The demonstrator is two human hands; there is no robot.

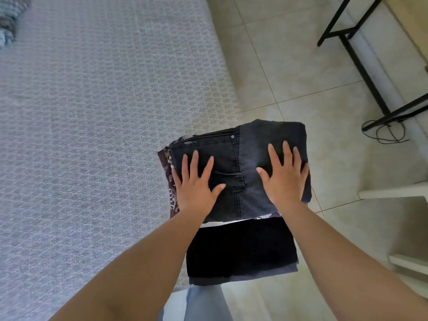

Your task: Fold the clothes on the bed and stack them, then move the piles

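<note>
A pile of folded clothes sits at the bed's right edge and partly overhangs the floor. Folded dark grey jeans [243, 158] lie on top, over a patterned garment [170, 181] that peeks out at the left and a black folded piece [240, 246] nearer to me. My left hand [196, 184] lies flat with spread fingers on the jeans' left half. My right hand [284, 174] lies flat on the right half. Neither hand curls round anything.
The bed [92, 123] with its grey patterned cover fills the left. A crumpled grey cloth [11, 19] lies at its far left corner. Tiled floor [301, 77] lies to the right, with a black metal table frame [361, 66], a loose black cable [386, 133] and white shelf edges [393, 193].
</note>
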